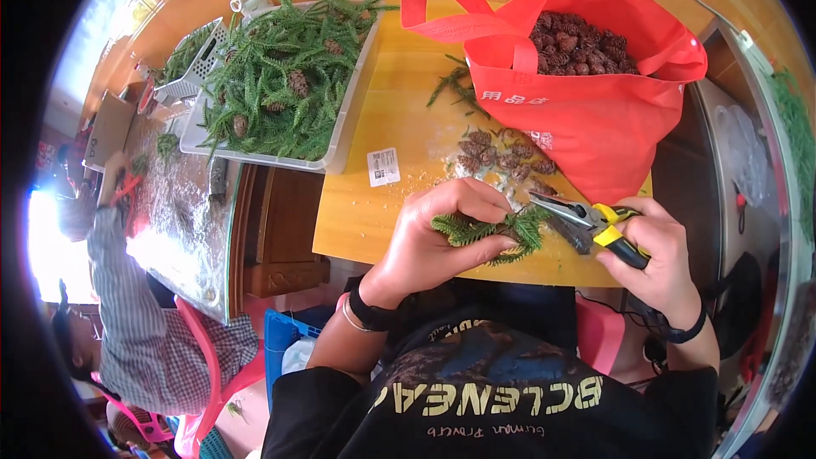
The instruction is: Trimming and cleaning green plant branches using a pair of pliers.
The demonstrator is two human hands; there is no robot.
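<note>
Between the thumb and fingers of my left hand (pixel 442 234) is a green artificial pine sprig (pixel 529 229). My right hand (pixel 659 246) is closed around the handles of yellow-and-black pliers (pixel 571 212). The metal jaws point left, just above the sprig's tip; I cannot tell whether they touch anything. Beyond my hands, several brown pine cones (pixel 510 153) lie in a loose group on the yellow table (pixel 408 93), with whitish crumbs around them. A dark bristly piece (pixel 571 236) lies under the pliers.
A red bag (pixel 578 115) full of pine cones stands at the back right. Back left, a white tray (pixel 344 140) is heaped with green sprigs and some cones. A white label (pixel 383 167) lies on the table. At far left, a person in a checked shirt (pixel 161 348) sits by another table.
</note>
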